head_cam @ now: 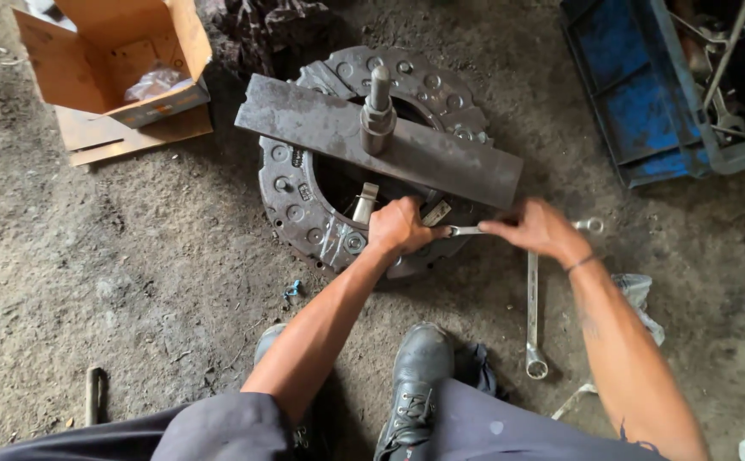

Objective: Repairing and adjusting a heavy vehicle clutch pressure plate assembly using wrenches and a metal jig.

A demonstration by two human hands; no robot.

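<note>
From the head camera, looking down at a dirt floor, a round clutch cover lies flat, with a flat steel bar laid across it and a threaded bolt with a nut standing up through the bar's middle. The left hand is closed in a fist at the cover's near rim, seemingly around the head end of a spanner; what sits under the fist is hidden. The right hand is curled shut around the spanner's shaft, just beside the bar's right end. To turn well here, I judge, the left hand should keep the spanner's head seated square on the fastener while the right pulls level and steady, so the tool does not slip off and round the corners; the bar should stay clamped as it is. Counting: one cover, one bar, one centre bolt, one spanner in hand, one long ring spanner lying on the floor beside the right forearm, and another tool end just beyond the right hand. One open cardboard box sits at upper left, one blue toolbox with several tools at upper right, and one black boot shows clearly between the arms.
</note>
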